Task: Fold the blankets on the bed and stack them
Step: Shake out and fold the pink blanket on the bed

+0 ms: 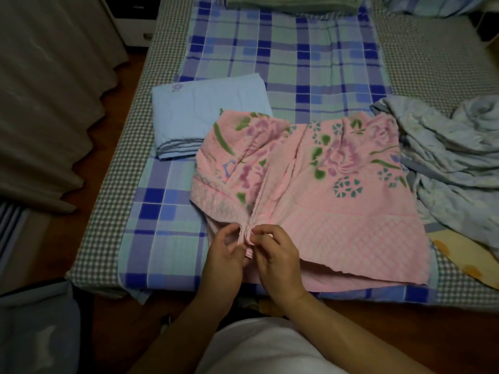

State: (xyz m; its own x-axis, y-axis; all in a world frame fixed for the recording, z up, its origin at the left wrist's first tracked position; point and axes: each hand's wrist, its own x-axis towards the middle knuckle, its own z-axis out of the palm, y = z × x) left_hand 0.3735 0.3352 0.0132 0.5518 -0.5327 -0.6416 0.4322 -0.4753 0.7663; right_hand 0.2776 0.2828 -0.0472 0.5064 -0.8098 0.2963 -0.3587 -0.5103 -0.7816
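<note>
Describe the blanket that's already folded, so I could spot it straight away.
Start at the bed with the blue plaid sheet. On its left side, just beyond the pink flowered blanket that both hands are pinching, lies the pale blue blanket. Unlike the crumpled grey-blue bedding on the right, it is a neat flat rectangle with stacked layered edges.

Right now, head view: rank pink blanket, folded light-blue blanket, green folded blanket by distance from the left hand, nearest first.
1. pink blanket: pinched at its near edge by the left hand, and by the right hand beside it.
2. folded light-blue blanket: beyond, on the left.
3. green folded blanket: far end of the bed.
</note>
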